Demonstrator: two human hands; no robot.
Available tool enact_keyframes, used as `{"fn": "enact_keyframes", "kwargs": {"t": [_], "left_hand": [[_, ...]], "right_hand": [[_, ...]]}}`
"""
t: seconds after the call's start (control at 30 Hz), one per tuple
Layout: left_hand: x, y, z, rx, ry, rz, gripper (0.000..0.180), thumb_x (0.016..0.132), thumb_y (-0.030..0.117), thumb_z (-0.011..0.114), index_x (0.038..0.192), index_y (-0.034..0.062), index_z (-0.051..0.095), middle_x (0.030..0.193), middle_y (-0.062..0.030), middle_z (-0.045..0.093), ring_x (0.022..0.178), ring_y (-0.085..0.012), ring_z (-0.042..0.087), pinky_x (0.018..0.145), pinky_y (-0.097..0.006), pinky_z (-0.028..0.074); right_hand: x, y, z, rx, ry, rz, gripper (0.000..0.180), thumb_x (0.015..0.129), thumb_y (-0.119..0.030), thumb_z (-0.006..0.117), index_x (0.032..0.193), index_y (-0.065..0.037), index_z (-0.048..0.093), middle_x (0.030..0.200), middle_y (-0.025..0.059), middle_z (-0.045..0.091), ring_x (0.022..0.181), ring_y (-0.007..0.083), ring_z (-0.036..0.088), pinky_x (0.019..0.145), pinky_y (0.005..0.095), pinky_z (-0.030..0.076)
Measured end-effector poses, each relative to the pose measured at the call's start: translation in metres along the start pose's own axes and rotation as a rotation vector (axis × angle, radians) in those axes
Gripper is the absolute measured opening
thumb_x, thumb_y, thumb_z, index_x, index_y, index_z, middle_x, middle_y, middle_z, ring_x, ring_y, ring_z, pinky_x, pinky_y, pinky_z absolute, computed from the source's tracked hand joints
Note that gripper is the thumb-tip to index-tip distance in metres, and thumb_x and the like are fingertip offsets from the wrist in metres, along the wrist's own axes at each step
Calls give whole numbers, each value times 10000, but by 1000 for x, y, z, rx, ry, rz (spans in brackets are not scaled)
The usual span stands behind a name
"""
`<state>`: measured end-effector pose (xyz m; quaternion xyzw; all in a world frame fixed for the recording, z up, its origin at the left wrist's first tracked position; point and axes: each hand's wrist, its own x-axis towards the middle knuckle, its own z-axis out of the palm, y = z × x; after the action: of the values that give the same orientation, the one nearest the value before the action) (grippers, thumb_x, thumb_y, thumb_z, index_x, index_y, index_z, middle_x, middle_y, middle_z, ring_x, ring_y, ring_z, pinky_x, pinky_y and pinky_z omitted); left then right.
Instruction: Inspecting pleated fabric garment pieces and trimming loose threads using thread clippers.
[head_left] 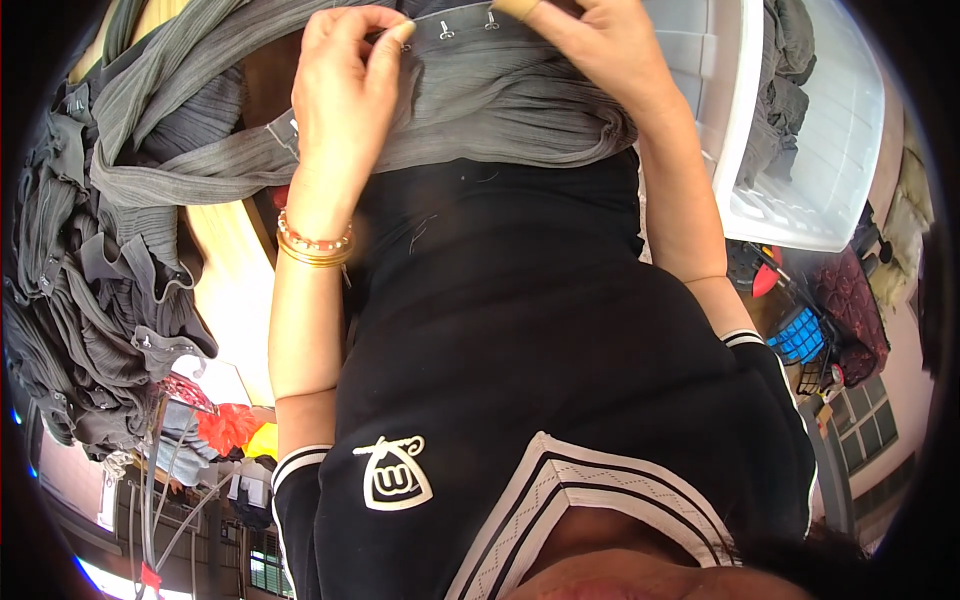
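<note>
A: Nearest the camera, a black top with white trim (560,350) is filling the middle of the view, and both forearms are running up from it to the far edge.

B: And the hands?

A: The left hand (345,95) is pinching the edge of a grey pleated garment (500,105) between thumb and forefinger, right by a small metal hook (446,31) sewn on its band. The right hand (600,45) is gripping the same band just to the right, a tan cover (517,8) sitting on one fingertip.

B: Where is the garment lying?

A: Across the person's front, at the far side, trailing left into a heap of similar grey pieces (90,260) on the yellow surface (235,285). A white plastic bin (800,150) is standing at far right with dark cloth in it.

B: Any advice on handling it?

A: I'd judge it's going best when both hands are keeping the band taut and flat between them, so the hooks are staying in view and the pleats aren't bunching under the fingers.
</note>
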<state>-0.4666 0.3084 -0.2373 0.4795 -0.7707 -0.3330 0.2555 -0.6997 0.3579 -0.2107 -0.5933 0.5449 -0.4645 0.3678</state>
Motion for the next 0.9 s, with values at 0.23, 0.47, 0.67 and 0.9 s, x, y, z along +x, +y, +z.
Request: {"fn": "enact_keyframes", "kwargs": {"t": [0.23, 0.47, 0.67, 0.9], "left_hand": [[4, 35, 19, 356, -84, 234, 198, 870, 216, 777, 1045, 129, 742, 1014, -54, 633, 949, -268, 640, 844, -402, 506], [15, 21, 37, 459, -111, 270, 186, 848, 210, 780, 994, 109, 726, 992, -53, 635, 963, -270, 646, 833, -407, 485], [17, 19, 34, 441, -170, 223, 134, 853, 201, 777, 919, 108, 707, 966, -39, 637, 932, -262, 653, 810, -408, 484], [14, 23, 24, 159, -161, 177, 134, 891, 202, 760, 958, 115, 683, 922, -17, 656, 664, -204, 615, 606, -347, 489]], "right_hand": [[-16, -13, -17, -108, 40, 180, 256, 909, -97, 757, 1127, 31, 724, 830, 26, 592, 739, 93, 540, 657, 242, 435], [-20, 13, -8, 31, 54, -31, 269, 900, -97, 772, 1140, 16, 726, 802, 8, 550, 715, 81, 507, 634, 238, 414], [-25, -4, -16, -139, -2, 221, 265, 897, -102, 774, 1136, 6, 731, 790, 5, 557, 712, 83, 508, 631, 244, 416], [-31, -4, -15, -110, -5, 244, 276, 898, -101, 771, 1152, 0, 733, 805, 10, 568, 709, 85, 504, 631, 241, 417]]}}
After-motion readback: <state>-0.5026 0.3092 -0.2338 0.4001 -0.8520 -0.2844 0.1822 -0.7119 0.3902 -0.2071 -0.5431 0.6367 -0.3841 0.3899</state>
